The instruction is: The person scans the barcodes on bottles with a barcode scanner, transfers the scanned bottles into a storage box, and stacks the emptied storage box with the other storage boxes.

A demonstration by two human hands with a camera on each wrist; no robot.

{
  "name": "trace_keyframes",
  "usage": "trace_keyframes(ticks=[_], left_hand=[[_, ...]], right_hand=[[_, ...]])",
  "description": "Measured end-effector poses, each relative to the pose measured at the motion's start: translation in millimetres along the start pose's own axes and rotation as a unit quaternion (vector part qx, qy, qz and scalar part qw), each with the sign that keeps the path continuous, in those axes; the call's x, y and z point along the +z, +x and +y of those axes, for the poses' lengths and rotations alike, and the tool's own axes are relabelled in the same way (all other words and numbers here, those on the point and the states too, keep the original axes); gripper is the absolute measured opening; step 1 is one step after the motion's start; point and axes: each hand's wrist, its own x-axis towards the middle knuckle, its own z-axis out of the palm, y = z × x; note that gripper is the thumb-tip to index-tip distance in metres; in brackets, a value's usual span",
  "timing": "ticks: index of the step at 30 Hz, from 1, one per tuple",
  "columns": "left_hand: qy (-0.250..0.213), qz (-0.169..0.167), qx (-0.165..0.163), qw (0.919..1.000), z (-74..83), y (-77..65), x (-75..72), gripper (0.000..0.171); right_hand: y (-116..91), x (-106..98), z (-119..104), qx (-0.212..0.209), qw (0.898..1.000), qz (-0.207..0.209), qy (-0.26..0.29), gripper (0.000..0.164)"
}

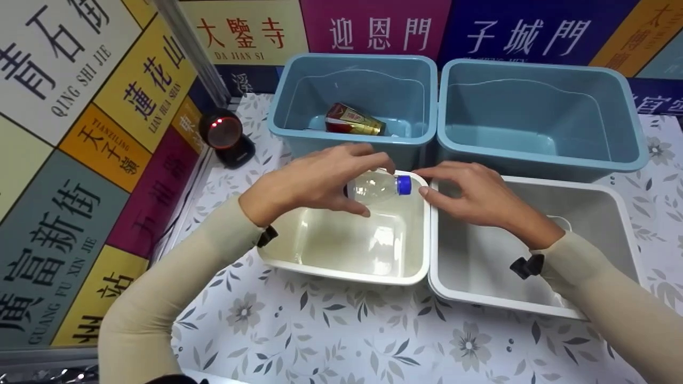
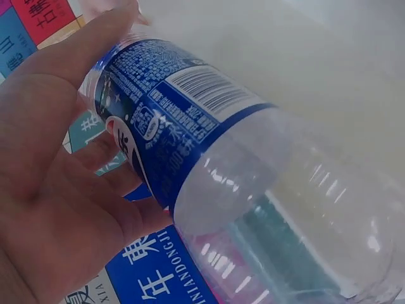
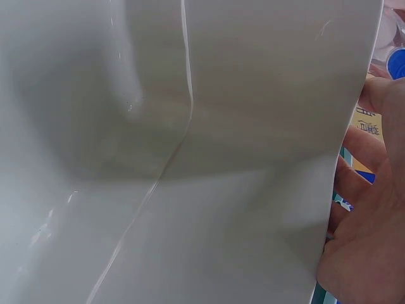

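A clear plastic bottle with a blue cap lies sideways over the cream-white bin. My left hand grips it with thumb and fingers round its body. In the left wrist view the bottle carries a blue label with a barcode, and no liquid is visible inside. Just right of the cap is my right hand, its thumb and fingers extended and holding nothing. That hand hovers by the rim of the grey-white bin; the right wrist view looks into this bin's wall.
Behind stand two blue bins; the left one contains a red-and-gold drink container, the right one shows a bare floor. A black scanner-like device glows red at the left. Printed panels wall the table.
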Motion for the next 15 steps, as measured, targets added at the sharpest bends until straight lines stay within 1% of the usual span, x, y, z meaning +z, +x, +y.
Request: trace_keyframes(ticks=[7, 15], left_hand=[[-0.007, 0.009, -0.001, 0.9999, 0.1, -2.6, -3.3, 0.071], [0.02, 0.033, 0.002, 0.9993, -0.1, -6.1, -9.1, 0.07]], right_hand=[[0.0, 0.2, 0.0, -0.004, 1.0, 0.004, -0.003, 0.04], [0.1, -0.1, -0.3, -0.007, 1.0, 0.003, -0.003, 0.041]])
